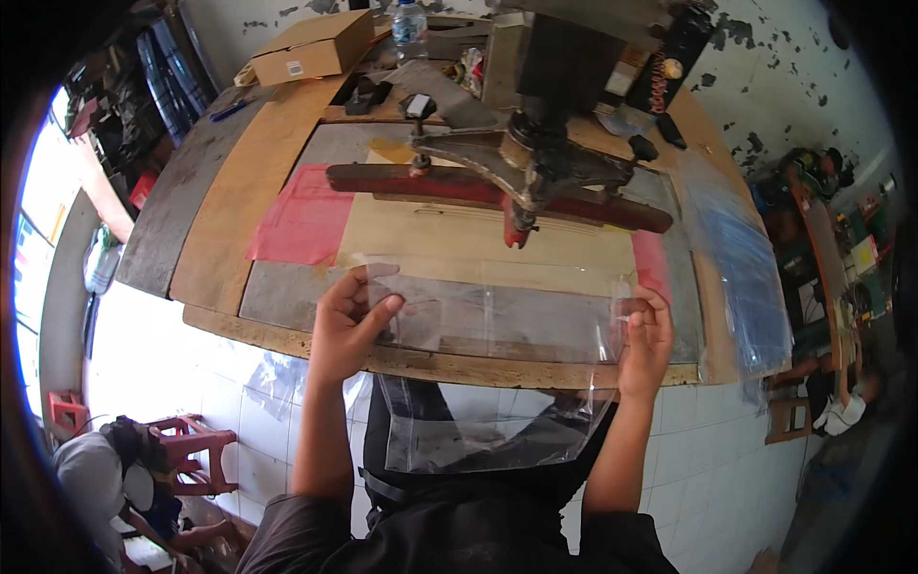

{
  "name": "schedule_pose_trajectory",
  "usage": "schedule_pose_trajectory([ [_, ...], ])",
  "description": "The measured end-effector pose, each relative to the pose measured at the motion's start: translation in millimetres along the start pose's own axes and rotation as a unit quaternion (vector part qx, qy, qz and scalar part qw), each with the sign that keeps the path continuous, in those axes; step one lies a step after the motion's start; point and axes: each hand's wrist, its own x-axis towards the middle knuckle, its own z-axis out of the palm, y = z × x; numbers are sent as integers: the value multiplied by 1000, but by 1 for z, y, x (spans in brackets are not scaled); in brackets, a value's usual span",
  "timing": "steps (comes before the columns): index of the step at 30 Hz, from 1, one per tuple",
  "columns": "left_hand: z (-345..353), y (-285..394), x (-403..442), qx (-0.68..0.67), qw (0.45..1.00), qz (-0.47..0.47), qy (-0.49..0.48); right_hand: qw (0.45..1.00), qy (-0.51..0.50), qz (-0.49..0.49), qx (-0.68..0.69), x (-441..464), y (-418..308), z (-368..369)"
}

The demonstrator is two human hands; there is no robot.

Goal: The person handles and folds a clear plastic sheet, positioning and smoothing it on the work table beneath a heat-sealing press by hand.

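Note:
A clear plastic sheet hangs between my hands at the table's front edge, its lower part over my lap. My left hand pinches its left side between thumb and fingers. On the right side, my right hand grips it with curled fingers. Beyond the sheet lies a cream-coloured panel with pink sheets at its ends. Above the panel stands a metal press arm with a long red-edged bar.
A cardboard box and a water bottle stand at the back. Stacked clear plastic lies on the table's right. A person is beside a red stool at lower left; more people are at far right.

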Motion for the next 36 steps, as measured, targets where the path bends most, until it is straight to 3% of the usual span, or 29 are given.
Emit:
schedule_pose_trajectory([
  [10, 2, 3, -4, 20, 1000, 14, 10, 998, 14, 29, -49, 2, 0, 4],
  [23, 2, 7, -5, 34, 999, 25, 20, 998, 7, 40, -37, 1, 5, -2],
  [26, 2, 8, -6, 26, 999, -8, 21, 1000, -1, 16, -2, -1, 4, 0],
  [31, 1, 2, -3, 71, 996, 42, 25, 1000, -6, 23, 9, -3, -2, 0],
  [36, 6, 10, -3, 69, 997, 2, 35, 1000, -10, 20, 18, -3, 4, -5],
])
